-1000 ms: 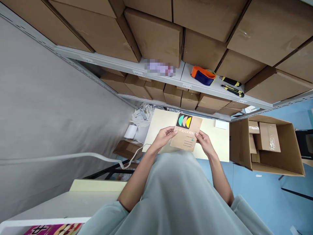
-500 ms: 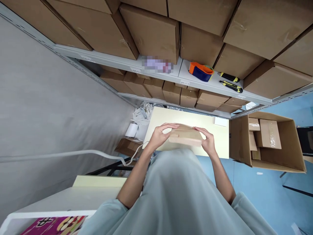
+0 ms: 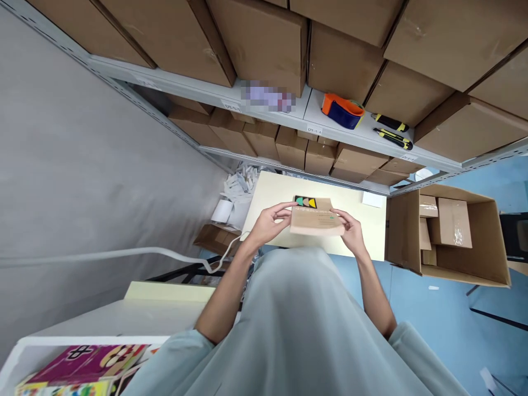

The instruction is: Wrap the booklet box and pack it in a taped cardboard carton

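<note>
Well, book (image 3: 317,224) (tilted) between grips (image 3: 268,224) (image 3: 353,232).

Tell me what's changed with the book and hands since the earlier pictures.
The book has tilted: its cover first faced the camera, then tipped away until its print was out of sight, and now shows again at a slant. Neither the left hand nor the right hand has let go. The two cutters on the shelf and the open carton stayed put.

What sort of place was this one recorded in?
Likely a stockroom or packing corner: cardboard boxes fill the labelled shelves, two utility knives lie on one, and an open carton holds smaller boxes.
</note>
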`<action>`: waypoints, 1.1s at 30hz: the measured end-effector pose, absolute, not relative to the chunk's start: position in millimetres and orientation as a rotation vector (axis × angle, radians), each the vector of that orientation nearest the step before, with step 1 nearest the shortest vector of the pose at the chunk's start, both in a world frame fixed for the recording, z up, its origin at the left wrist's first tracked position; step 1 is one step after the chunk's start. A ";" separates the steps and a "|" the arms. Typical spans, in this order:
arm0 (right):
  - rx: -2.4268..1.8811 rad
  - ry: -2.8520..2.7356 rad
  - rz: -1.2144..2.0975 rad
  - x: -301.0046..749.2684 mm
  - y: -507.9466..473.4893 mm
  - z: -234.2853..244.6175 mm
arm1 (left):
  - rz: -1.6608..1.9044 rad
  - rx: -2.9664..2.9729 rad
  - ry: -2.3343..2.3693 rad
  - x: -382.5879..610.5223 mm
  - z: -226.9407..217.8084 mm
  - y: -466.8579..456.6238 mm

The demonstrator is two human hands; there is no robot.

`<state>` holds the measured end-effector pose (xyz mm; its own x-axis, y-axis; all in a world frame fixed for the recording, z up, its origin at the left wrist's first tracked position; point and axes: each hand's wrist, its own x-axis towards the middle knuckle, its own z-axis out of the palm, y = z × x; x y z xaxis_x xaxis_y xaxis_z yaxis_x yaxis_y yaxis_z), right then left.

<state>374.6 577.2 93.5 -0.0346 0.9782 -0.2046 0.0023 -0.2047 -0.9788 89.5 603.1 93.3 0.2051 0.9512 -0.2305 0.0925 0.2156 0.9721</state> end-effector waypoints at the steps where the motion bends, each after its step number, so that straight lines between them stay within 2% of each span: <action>1: -1.353 -1.117 1.402 374.0 576.6 92.7 | 0.837 1.166 1.201 89.7 92.3 603.1; 8: -1.439 -1.022 1.502 367.8 574.5 92.5 | 0.681 1.066 1.327 95.8 85.6 605.0; 26: -1.430 -1.157 1.544 377.3 583.2 90.7 | 0.879 1.085 1.138 85.8 67.7 598.8; 33: -1.473 -1.220 1.611 344.7 592.1 58.2 | 0.869 1.076 1.116 64.4 35.5 589.2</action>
<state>344.7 592.1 58.2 -0.1767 0.9027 -0.3922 0.1326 -0.3730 -0.9183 64.4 589.2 35.5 0.2370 0.9367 -0.2576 -0.0203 0.2699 0.9627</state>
